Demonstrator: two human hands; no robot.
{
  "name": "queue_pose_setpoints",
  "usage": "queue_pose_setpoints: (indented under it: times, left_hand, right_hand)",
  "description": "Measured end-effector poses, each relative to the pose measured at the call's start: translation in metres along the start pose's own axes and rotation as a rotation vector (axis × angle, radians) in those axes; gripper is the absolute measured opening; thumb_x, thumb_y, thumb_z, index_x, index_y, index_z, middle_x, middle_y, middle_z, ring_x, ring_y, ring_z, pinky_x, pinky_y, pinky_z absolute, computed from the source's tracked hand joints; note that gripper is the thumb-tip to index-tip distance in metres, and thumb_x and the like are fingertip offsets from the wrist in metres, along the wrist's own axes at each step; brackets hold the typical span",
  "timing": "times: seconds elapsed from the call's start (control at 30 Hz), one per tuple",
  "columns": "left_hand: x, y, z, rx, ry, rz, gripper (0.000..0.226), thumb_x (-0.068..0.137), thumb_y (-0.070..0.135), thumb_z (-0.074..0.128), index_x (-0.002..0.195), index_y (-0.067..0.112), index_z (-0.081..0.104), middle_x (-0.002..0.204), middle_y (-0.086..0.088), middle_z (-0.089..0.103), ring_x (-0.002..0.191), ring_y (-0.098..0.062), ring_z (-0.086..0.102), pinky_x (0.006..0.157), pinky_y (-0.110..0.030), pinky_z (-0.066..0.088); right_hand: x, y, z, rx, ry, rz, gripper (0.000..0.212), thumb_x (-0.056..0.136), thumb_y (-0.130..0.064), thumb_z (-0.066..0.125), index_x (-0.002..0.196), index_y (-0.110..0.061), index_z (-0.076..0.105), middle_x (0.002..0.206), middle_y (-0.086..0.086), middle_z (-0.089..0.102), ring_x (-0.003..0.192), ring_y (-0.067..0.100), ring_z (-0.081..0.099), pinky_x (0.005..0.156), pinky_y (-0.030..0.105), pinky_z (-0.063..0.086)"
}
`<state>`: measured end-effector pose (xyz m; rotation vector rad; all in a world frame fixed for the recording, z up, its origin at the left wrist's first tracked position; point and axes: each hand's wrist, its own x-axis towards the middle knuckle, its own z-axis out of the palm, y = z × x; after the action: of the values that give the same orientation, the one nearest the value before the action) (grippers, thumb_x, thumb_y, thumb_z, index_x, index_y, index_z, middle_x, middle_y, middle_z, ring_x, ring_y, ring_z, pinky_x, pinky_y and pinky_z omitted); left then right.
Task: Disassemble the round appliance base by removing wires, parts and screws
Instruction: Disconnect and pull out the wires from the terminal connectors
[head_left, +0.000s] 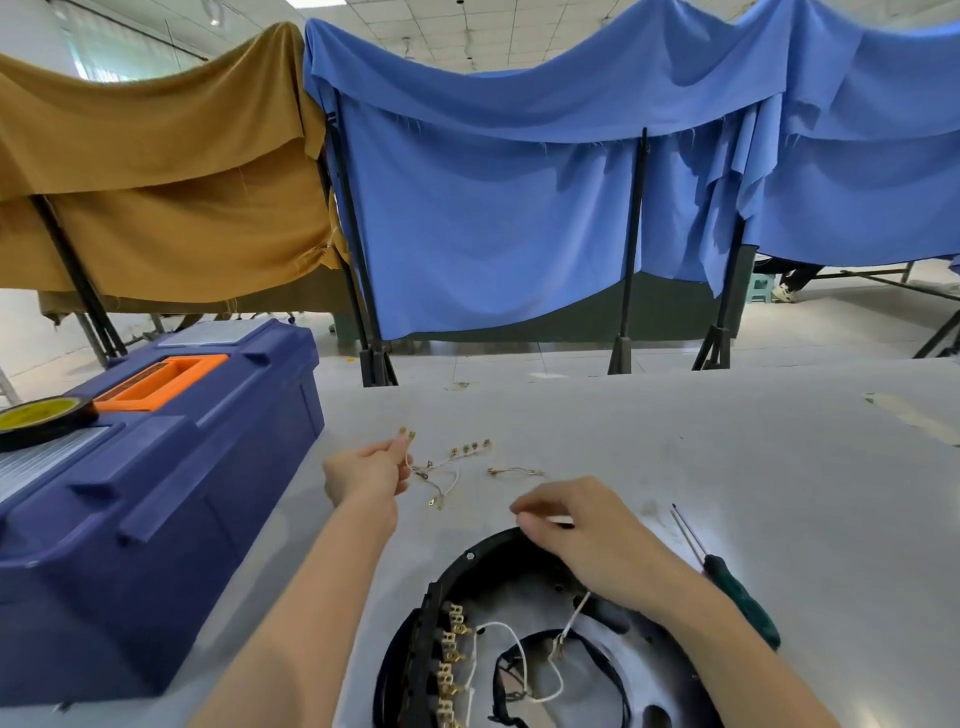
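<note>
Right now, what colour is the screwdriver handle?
The screwdriver handle is dark green; head view shows it best.

Left grip (366, 475) pinches a terminal-tipped wire (406, 433) beyond the round base (467, 557). Right grip (587, 535) curls at the base's far rim. Loose wires (462, 457) lie beyond it on the tabletop (727, 447), a screwdriver (737, 592) just right.

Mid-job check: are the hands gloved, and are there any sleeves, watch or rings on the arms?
No gloves: the left hand and right hand are bare. The left forearm and right forearm are bare too, with no sleeve in view down to the frame's edge. No watch, bracelet or ring shows.
</note>
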<state>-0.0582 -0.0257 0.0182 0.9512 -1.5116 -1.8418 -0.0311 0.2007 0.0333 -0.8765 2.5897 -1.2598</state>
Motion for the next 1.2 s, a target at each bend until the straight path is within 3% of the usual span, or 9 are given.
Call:
queue_pose_setpoints:
  times: [0.17, 0.4, 0.57, 0.67, 0.8, 0.93, 1.07, 1.13, 1.2]
  left_hand:
    - [0.026, -0.027, 0.007, 0.031, 0.002, -0.134, 0.011, 0.082, -0.002, 0.073, 0.091, -0.007, 0.068, 0.068, -0.015, 0.062, 0.052, -0.020, 0.054, 0.037, -0.019, 0.051]
    - [0.037, -0.043, 0.002, 0.204, -0.062, -0.102, 0.014, 0.085, -0.013, 0.063, 0.098, -0.011, 0.066, 0.077, -0.018, 0.064, 0.056, -0.025, 0.059, 0.043, -0.023, 0.055]
    - [0.012, -0.026, -0.011, 0.280, -0.072, 0.074, 0.010, 0.088, 0.001, 0.066, 0.097, -0.001, 0.069, 0.074, -0.011, 0.067, 0.055, -0.022, 0.063, 0.062, -0.030, 0.059]
    - [-0.027, -0.012, -0.020, 0.237, -0.253, 0.163, 0.007, 0.088, 0.005, 0.066, 0.090, 0.004, 0.073, 0.074, -0.009, 0.070, 0.055, -0.015, 0.062, 0.052, -0.020, 0.054]
    - [-0.081, -0.010, -0.042, 0.239, -0.492, 0.203, 0.013, 0.081, 0.006, 0.072, 0.083, 0.018, 0.078, 0.080, 0.000, 0.077, 0.075, -0.008, 0.071, 0.068, -0.015, 0.053]
    - [-0.111, -0.029, -0.060, 0.226, -0.597, 0.170, 0.020, 0.083, 0.004, 0.070, 0.090, 0.021, 0.078, 0.088, 0.005, 0.077, 0.087, -0.007, 0.072, 0.073, -0.014, 0.053]
    - [-0.116, -0.037, -0.066, 0.190, -0.581, 0.247, 0.030, 0.087, -0.004, 0.064, 0.101, 0.020, 0.076, 0.097, 0.010, 0.076, 0.097, -0.002, 0.070, 0.080, -0.011, 0.051]
    - [-0.115, -0.038, -0.068, 0.196, -0.561, 0.274, 0.029, 0.087, -0.003, 0.064, 0.103, 0.018, 0.076, 0.098, 0.009, 0.076, 0.099, -0.004, 0.070, 0.086, -0.016, 0.053]
    - [-0.116, -0.041, -0.069, 0.212, -0.566, 0.297, 0.028, 0.088, -0.001, 0.064, 0.104, 0.017, 0.076, 0.099, 0.008, 0.076, 0.100, -0.005, 0.070, 0.090, -0.022, 0.053]
  right_hand:
    - [0.000, 0.004, 0.005, -0.160, -0.042, 0.009, 0.029, 0.095, -0.028, 0.057, 0.122, -0.021, 0.064, 0.123, -0.007, 0.065, 0.116, 0.009, 0.055, 0.095, 0.020, 0.040]
    - [0.000, 0.006, 0.006, -0.163, -0.033, 0.007, 0.028, 0.095, -0.028, 0.057, 0.122, -0.023, 0.064, 0.122, -0.006, 0.065, 0.115, 0.010, 0.056, 0.098, 0.024, 0.041]
    - [-0.002, 0.004, 0.005, -0.152, -0.035, 0.000, 0.027, 0.096, -0.025, 0.055, 0.122, -0.021, 0.064, 0.122, -0.008, 0.065, 0.114, 0.009, 0.056, 0.097, 0.021, 0.041]
    - [-0.002, 0.002, 0.004, -0.164, -0.033, -0.010, 0.028, 0.096, -0.024, 0.056, 0.122, -0.020, 0.064, 0.123, -0.007, 0.065, 0.116, 0.009, 0.055, 0.099, 0.021, 0.041]
    - [-0.004, 0.000, 0.006, -0.198, -0.018, -0.019, 0.031, 0.094, -0.024, 0.059, 0.125, -0.020, 0.063, 0.125, -0.005, 0.064, 0.118, 0.010, 0.055, 0.097, 0.020, 0.039]
    - [-0.009, -0.004, 0.010, -0.229, 0.003, 0.007, 0.032, 0.091, -0.025, 0.063, 0.123, -0.021, 0.063, 0.124, -0.003, 0.064, 0.117, 0.014, 0.054, 0.100, 0.027, 0.041]
    - [-0.014, -0.010, 0.015, -0.223, 0.160, -0.118, 0.014, 0.085, -0.026, 0.070, 0.098, -0.024, 0.071, 0.096, -0.016, 0.063, 0.098, 0.001, 0.052, 0.089, 0.017, 0.039]
    - [-0.016, -0.016, 0.019, -0.172, 0.097, -0.143, 0.003, 0.082, -0.026, 0.073, 0.083, -0.024, 0.073, 0.074, -0.016, 0.063, 0.078, -0.002, 0.055, 0.071, 0.009, 0.040]
    - [-0.018, -0.018, 0.025, -0.170, -0.064, -0.108, 0.006, 0.081, -0.027, 0.073, 0.076, -0.023, 0.073, 0.070, -0.009, 0.068, 0.069, 0.001, 0.060, 0.064, 0.012, 0.045]
